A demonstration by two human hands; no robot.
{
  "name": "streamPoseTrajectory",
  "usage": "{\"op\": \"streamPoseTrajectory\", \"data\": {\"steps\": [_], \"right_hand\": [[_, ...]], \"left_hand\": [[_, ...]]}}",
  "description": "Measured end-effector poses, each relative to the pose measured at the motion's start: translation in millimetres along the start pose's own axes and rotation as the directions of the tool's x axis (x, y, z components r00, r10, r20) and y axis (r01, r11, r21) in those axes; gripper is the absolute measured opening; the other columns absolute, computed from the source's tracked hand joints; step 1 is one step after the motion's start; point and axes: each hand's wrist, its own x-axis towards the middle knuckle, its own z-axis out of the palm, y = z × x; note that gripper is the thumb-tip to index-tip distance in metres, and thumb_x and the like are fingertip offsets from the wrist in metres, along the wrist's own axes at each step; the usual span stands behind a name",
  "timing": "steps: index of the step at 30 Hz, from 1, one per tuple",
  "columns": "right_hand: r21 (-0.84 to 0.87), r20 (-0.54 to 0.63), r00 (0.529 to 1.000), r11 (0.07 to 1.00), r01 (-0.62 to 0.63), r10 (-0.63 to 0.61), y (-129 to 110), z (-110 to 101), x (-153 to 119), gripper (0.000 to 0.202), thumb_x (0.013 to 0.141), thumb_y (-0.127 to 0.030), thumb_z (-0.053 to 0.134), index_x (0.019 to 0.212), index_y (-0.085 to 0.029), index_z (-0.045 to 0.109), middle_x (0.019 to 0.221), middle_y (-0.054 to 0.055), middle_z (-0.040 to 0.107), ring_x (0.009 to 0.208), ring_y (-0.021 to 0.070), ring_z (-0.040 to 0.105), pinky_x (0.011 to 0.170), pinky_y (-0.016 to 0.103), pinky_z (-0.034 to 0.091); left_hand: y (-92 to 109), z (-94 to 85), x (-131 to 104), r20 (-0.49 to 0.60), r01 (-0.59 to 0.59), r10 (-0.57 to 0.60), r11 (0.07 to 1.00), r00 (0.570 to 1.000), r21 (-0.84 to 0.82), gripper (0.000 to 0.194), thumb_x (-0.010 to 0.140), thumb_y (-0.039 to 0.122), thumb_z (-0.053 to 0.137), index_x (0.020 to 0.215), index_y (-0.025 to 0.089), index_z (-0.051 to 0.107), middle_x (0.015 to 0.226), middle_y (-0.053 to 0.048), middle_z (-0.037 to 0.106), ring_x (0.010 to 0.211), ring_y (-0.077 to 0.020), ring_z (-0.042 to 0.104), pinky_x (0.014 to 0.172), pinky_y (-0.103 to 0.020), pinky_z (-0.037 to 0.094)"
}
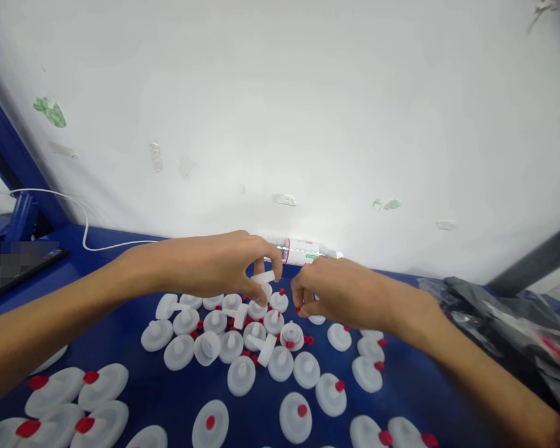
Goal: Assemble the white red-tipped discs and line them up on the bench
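My left hand [228, 261] pinches a white plastic nozzle cap [264, 277] between thumb and fingers, above the middle of a loose cluster. Just to its right, my right hand [338, 289] is closed, with a small red tip cap [298, 309] showing at its fingertips. Below both hands lie several white round nozzle caps, some bare, such as one [241, 375] near the cluster's front. Loose red tips [308, 340] are scattered among them. Nearer me, other white caps carry red tips, like this capped one [295, 418].
A clear bottle with a white label [303, 251] lies against the white wall [280, 124]. Dark plastic bags [504, 348] sit at right. A phone-like dark device [23, 270] and a white cable [86, 230] are at left on the blue table [168, 392].
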Motion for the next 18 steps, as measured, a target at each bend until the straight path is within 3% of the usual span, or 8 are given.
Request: {"op": "streamPoseTrajectory", "data": {"steps": [6,11,18], "right_hand": [[0.271,-0.079,0.988,0.951,0.148,-0.131,1.9,-19.8,-6.8,0.015,0.090,-0.032,0.064,0.092,-0.025,0.077,0.084,-0.001,0.075,0.068,0.0136,0.062,0.061,0.026,0.042],[0.303,-0.145,0.978,0.935,0.187,-0.149,-3.3,-18.8,-2.5,0.014,0.090,-0.026,0.063,0.091,-0.023,0.077,0.082,-0.002,0.074,0.064,0.0114,0.059,0.060,0.026,0.040],[0.300,-0.144,0.980,0.937,0.177,-0.139,-0.6,-18.2,-1.0,0.023,0.094,-0.038,0.060,0.094,-0.023,0.077,0.081,-0.001,0.072,0.062,0.0112,0.056,0.056,0.026,0.038]], "left_hand": [[-0.1,0.1,1.6,-0.066,0.002,0.000,1.000,0.998,0.021,0.041,0.074,0.057,0.076,0.104,0.030,0.068,0.081,0.002,0.065,0.052,-0.0115,0.051,0.045,-0.025,0.033],[2.1,0.6,3.6,-0.070,0.031,-0.033,0.999,0.997,-0.026,0.041,0.070,0.057,0.079,0.099,0.029,0.069,0.076,0.003,0.064,0.051,-0.0112,0.049,0.044,-0.025,0.031],[4.4,-0.9,2.0,-0.064,0.057,-0.056,0.998,0.996,0.007,0.040,0.073,0.057,0.076,0.099,0.029,0.068,0.076,0.003,0.064,0.052,-0.0122,0.050,0.044,-0.025,0.033]]}}
